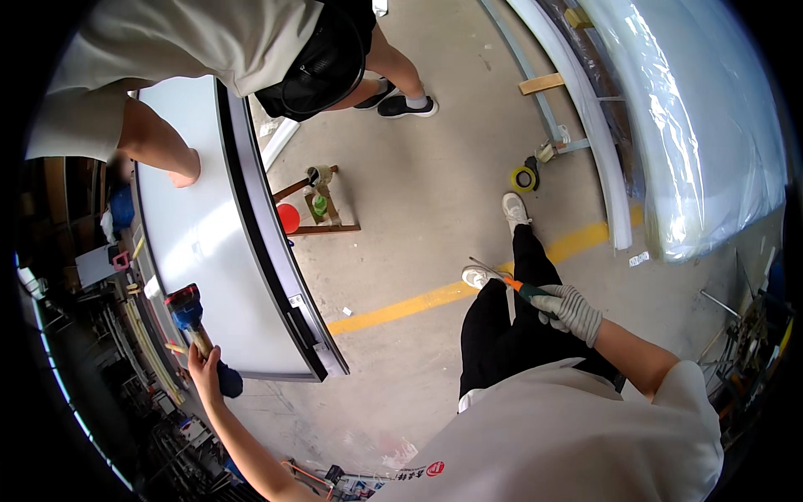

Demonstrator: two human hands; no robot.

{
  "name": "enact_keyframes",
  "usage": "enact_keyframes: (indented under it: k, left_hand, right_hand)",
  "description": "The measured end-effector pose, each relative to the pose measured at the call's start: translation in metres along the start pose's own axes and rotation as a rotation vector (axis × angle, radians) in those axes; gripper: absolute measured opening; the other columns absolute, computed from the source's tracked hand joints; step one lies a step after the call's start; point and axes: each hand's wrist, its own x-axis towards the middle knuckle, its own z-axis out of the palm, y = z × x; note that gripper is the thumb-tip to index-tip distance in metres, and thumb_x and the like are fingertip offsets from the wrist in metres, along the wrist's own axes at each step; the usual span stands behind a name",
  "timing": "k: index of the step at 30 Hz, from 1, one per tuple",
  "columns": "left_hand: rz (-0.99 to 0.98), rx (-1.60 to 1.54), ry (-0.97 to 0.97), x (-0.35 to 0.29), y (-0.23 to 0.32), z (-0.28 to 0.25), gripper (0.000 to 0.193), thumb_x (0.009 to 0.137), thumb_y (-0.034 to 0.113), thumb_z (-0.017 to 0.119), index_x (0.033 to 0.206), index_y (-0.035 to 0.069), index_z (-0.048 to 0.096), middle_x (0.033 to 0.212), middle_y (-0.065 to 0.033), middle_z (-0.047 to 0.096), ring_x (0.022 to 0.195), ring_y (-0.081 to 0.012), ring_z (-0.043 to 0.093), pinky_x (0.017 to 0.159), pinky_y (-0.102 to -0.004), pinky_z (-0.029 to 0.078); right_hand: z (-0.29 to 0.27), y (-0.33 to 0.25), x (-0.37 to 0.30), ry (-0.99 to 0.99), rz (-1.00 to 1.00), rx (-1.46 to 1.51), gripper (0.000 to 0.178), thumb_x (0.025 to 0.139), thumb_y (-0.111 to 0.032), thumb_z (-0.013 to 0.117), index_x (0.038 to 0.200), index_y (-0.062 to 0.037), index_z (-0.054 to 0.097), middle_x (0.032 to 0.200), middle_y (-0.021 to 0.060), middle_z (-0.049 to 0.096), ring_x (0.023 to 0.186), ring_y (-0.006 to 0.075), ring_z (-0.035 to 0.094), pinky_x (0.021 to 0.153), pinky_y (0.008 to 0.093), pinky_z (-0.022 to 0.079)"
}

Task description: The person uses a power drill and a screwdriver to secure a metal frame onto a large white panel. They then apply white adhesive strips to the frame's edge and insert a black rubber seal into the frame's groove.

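Observation:
My bare left hand point(204, 372) is wrapped round the grip of a blue cordless drill point(187, 311), with a dark red head and a dark base. It is held over the near left edge of a big white panel point(209, 243) with a black and grey frame. My right hand point(572, 313), in a pale knitted glove, is closed on a screwdriver point(517, 285) with an orange and dark green handle. Its thin shaft points left, over my legs. Across the panel, another person's hand point(186, 169) rests on the white surface.
The other person stands at the upper left. Beyond the panel a low wooden frame point(330, 227) holds a red round thing and a green item. A roll of yellow tape point(524, 178) lies on the floor. Plastic-wrapped panels point(703, 134) stand at the right. A yellow line point(401, 308) crosses the floor.

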Motion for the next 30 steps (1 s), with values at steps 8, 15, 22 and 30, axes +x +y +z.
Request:
enact_keyframes:
  k: [8,15,22,30]
  left_hand:
    - [-0.348,-0.234,-0.438,-0.132,0.283,0.034,0.032,0.073,0.005,0.07,0.101,-0.002,0.056,0.083,-0.0058,0.06,0.072,-0.015,0.059,0.065,-0.0297,0.049]
    - [-0.118,0.006,-0.887,-0.115,0.393,0.12,0.053,0.069,0.009,0.08,0.114,-0.004,0.057,0.095,-0.0067,0.062,0.092,-0.0151,0.056,0.085,-0.0286,0.044]
    - [-0.122,-0.35,-0.948,-0.044,0.455,0.259,0.051,0.071,0.006,0.073,0.118,0.001,0.052,0.096,-0.0039,0.057,0.088,-0.0139,0.054,0.08,-0.0289,0.045]
    - [-0.456,-0.881,-1.072,0.097,0.506,0.484,0.014,0.078,0.017,0.062,0.085,0.006,0.058,0.074,-0.0072,0.059,0.065,-0.0211,0.06,0.065,-0.0357,0.054]
  right_hand:
    - [-0.027,-0.094,0.023,-0.092,-0.251,0.172,0.027,0.089,-0.027,0.061,0.106,-0.0051,0.06,0.063,0.0006,0.054,0.039,0.0038,0.036,0.035,0.0191,0.025]
    - [-0.091,-0.168,-0.001,-0.011,-0.467,0.373,0.027,0.091,-0.03,0.058,0.105,-0.0073,0.054,0.064,0.0015,0.054,0.04,0.0043,0.038,0.036,0.0193,0.028]
    - [-0.124,-0.199,-0.028,0.256,-0.979,0.251,0.028,0.083,-0.011,0.061,0.108,-0.0037,0.051,0.081,0.0022,0.058,0.067,0.0066,0.053,0.059,0.0224,0.047]
    - [-0.227,-0.271,0.001,1.675,-1.117,-0.685,0.043,0.084,-0.038,0.061,0.109,-0.0026,0.057,0.093,0.018,0.06,0.077,0.0344,0.056,0.073,0.0468,0.045]
